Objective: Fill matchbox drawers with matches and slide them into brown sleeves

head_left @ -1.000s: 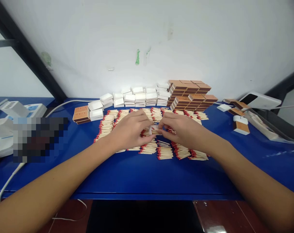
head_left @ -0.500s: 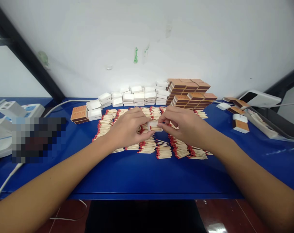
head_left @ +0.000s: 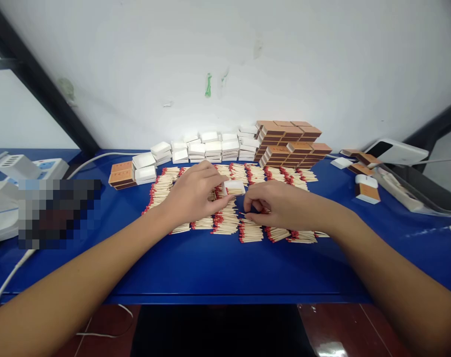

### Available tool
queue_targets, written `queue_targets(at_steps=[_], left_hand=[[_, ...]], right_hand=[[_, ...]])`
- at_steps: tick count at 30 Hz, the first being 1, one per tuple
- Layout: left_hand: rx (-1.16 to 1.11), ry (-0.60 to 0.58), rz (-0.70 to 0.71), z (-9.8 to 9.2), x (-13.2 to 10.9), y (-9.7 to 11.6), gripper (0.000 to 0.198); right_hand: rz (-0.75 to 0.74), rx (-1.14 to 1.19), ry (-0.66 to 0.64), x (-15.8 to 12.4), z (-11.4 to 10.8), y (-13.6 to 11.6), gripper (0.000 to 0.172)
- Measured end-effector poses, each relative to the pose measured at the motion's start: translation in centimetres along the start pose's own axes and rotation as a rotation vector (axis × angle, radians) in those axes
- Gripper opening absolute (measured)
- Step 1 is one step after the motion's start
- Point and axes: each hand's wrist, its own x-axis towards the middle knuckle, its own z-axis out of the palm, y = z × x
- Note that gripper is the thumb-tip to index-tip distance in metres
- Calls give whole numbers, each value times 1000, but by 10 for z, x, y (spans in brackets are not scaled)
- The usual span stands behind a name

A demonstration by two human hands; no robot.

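Observation:
My left hand holds a small white matchbox tray by its left end, between thumb and fingers. A few red-tipped matches lie along the near side inside it. To the right and a little lower, my right hand is closed in a pinch at a single match, whose red head points left. Just below its fingertips is a short pile of matches. More match piles lie in rows around and partly under both hands.
White trays are stacked along the wall, beside a pile of brown matchboxes. Two brown boxes sit at the left end. Power strips stand far left. A loose box and a white device are at right.
My right hand has drawn back from the tray and come down toward the short match pile. The tray in my left hand has shifted slightly left and up, showing more of its inside.

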Motion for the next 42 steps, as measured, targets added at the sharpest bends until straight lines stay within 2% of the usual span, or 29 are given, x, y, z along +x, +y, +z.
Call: queue_targets(at_steps=[9, 17, 22, 28, 36, 42], left_hand=[[10, -29, 5, -2, 1, 2, 29], [10, -41, 5, -3, 1, 1, 27], [6, -29, 4, -2, 1, 1, 24], [1, -45, -3, -3, 1, 2, 27], [1, -51, -1, -3, 2, 0, 26], [3, -63, -5, -3, 1, -1, 28]], right_hand=[[17, 20, -26, -1, -3, -4, 21], [-11, -3, -10, 0, -1, -3, 16], [-31, 1, 8, -1, 0, -1, 19], [-13, 14, -8, -1, -2, -5, 12], [19, -15, -30, 0, 1, 1, 17], [-4, -11, 21, 1, 2, 3, 19]])
